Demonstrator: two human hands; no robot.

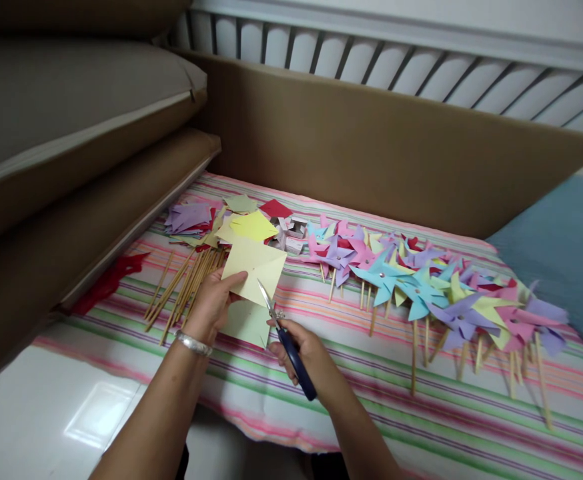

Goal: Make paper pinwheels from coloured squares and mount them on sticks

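Between thumb and fingers, my left hand (216, 300) pinches a pale yellow paper square (259, 263) by its left edge. A small dark dot marks its middle. My right hand (299, 353) grips dark blue-handled scissors (296, 363), their blades lying at the square's lower right part. Whether the blades are cutting the paper is hard to tell. Below the held square, a pale green paper square (246, 325) rests on the striped cloth. Thin wooden sticks (176, 293) lie in a bunch just left of my left hand.
Finished paper pinwheels (421, 287) on sticks lie in a long row at the right. Coloured paper squares (189, 219) and small white boxes (294, 237) sit behind my hands. Red material (109, 283) lies at left, beside stacked cushions (81, 167). A brown panel (346, 147) stands behind.
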